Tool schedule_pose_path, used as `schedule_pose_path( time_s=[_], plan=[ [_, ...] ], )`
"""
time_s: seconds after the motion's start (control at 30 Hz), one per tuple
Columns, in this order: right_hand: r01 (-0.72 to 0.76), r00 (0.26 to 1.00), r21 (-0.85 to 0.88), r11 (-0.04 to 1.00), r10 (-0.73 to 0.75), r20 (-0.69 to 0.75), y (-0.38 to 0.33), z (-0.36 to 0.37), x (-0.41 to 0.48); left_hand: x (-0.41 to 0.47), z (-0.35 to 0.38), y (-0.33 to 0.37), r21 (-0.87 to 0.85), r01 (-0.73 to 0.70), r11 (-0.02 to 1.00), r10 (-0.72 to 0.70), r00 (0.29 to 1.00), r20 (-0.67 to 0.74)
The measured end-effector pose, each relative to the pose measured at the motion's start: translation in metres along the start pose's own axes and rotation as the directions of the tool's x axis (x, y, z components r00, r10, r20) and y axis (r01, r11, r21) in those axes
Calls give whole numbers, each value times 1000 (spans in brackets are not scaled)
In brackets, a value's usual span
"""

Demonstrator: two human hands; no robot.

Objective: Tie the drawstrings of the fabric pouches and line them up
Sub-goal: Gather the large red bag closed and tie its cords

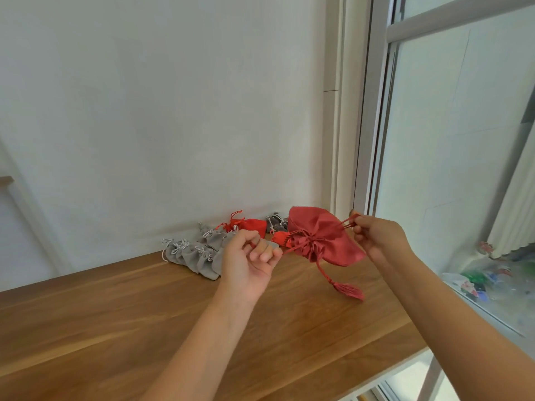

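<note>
Head view: left hand (251, 256) curls round one red drawstring (292, 248), right hand (377, 237) pinches the opposite cord (346, 223); the red pouch (324, 230) hangs between them, grey pouches (197, 254) lying just beyond the left hand.

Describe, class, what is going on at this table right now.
A person holds a large red pouch over a wooden table. The left hand and right hand each grip its drawstrings and pull to opposite sides. The mouth is gathered shut and a tassel hangs down. Near the wall, cinched grey pouches lie side by side, with a small red pouch behind them.
</note>
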State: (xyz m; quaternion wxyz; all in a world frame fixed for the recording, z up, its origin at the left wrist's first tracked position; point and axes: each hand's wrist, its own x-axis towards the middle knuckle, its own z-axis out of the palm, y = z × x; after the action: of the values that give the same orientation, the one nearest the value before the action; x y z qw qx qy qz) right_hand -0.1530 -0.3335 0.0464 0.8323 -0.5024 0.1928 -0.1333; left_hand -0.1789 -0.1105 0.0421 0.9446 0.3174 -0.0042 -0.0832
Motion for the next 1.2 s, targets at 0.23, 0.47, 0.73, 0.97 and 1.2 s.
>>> schedule_pose_path(
  time_s=[0.23, 0.47, 0.73, 0.97, 1.2],
  plan=[
    [-82, 994, 111, 990, 73, 81, 4, 11, -2, -11, -9, 3, -111, -17, 994, 11, 999, -53],
    [35, 957, 58, 998, -50, 285, 3, 24, -19, -6, -8, 34, 95, -112, 989, 83, 960, 266],
    [-345, 804, -64, 936, 330, 495, 20, 46, -42, 3, 5, 53, 813, -324, 484, -80, 909, 410],
    [-582, 690, 46, 812, 462, 557, 20, 46, -38, 9, -22, 31, 949, -250, 193, -357, 883, 305],
    [-657, 709, 228, 718, 487, 510, 20, 54, -30, 9, -28, -11, 916, -281, 285, -231, 908, 350]
  ],
)
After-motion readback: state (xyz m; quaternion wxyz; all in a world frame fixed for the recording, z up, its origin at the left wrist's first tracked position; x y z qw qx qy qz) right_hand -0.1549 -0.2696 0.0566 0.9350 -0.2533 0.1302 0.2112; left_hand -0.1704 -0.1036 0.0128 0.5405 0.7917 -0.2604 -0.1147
